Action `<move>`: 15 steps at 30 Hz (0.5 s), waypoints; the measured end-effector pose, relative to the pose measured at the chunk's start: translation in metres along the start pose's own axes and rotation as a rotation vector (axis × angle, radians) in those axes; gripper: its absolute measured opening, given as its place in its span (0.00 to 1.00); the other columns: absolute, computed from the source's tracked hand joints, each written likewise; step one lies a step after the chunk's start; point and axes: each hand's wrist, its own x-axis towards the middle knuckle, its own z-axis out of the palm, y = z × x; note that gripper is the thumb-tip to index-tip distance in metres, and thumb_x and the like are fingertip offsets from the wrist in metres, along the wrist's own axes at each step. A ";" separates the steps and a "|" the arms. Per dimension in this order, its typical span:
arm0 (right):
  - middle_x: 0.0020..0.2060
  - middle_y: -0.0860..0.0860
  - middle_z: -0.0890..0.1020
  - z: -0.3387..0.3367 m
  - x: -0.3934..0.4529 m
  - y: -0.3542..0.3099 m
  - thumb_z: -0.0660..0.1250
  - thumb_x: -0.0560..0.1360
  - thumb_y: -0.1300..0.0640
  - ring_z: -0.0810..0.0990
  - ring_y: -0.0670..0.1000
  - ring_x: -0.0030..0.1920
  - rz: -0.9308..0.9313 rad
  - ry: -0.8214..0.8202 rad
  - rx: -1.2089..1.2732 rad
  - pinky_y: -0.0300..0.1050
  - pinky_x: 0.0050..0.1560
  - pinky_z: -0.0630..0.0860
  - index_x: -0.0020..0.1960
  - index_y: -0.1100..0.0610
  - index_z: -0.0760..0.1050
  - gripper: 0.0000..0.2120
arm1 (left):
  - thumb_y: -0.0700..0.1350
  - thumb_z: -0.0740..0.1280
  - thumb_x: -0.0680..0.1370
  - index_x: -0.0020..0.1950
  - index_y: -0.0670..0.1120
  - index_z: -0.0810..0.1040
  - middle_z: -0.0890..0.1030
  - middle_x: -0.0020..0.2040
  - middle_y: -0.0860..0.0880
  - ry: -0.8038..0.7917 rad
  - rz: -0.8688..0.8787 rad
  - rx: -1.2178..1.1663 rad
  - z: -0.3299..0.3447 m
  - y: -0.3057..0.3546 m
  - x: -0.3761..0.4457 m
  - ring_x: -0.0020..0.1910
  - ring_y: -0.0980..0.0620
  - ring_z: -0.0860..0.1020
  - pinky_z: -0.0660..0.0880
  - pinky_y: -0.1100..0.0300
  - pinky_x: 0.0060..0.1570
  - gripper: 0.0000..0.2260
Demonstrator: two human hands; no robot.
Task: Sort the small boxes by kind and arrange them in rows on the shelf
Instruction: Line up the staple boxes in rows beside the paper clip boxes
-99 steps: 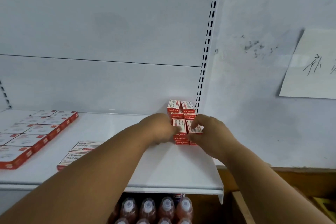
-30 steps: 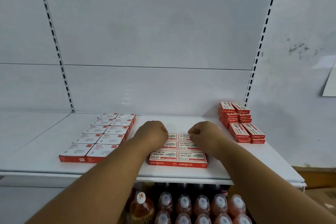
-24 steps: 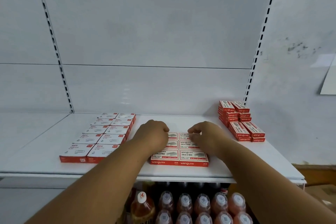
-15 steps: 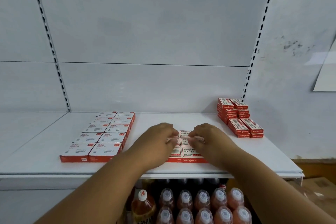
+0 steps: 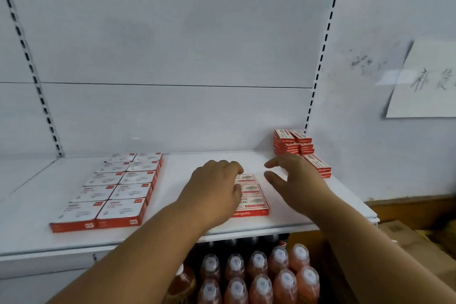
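On the white shelf (image 5: 187,234) the boxes lie in three groups. In the middle, near the front edge, sits a small block of red-and-white boxes (image 5: 250,201); three show in a line running front to back, and the left hand (image 5: 214,192) covers whatever lies beside them, so the full count cannot be told. That hand rests on the block's left side with fingers curled down over the boxes; whether its grip actually closes on one cannot be told. The right hand (image 5: 293,180) is just right of the block, fingers spread and loose, thumb apart, holding nothing.

Toward the left end lies a flat grid (image 5: 116,187) of larger boxes with pale tops and red sides: two columns of five, ten in all, reaching from near the front edge to the back panel. At the back right corner stands a stack (image 5: 292,143) of narrow red boxes, two side by side and several layers high, the layers too blurred to count. In front of it lie more of the same kind (image 5: 318,166); the right hand hides part of them, so only about two can be made out.

Below the shelf stand bottles (image 5: 259,276) of reddish drink with pale caps, about ten visible between the forearms. A paper sheet (image 5: 429,81) with handwriting hangs on the wall at the right, and cardboard cartons (image 5: 404,234) sit beneath it.
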 end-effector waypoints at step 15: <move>0.55 0.49 0.76 -0.053 0.037 0.130 0.67 0.74 0.42 0.73 0.52 0.58 0.154 -0.103 -0.159 0.46 0.56 0.72 0.58 0.47 0.76 0.15 | 0.52 0.60 0.80 0.61 0.53 0.76 0.80 0.57 0.52 -0.024 -0.077 -0.077 0.051 0.112 0.094 0.54 0.50 0.77 0.76 0.54 0.53 0.11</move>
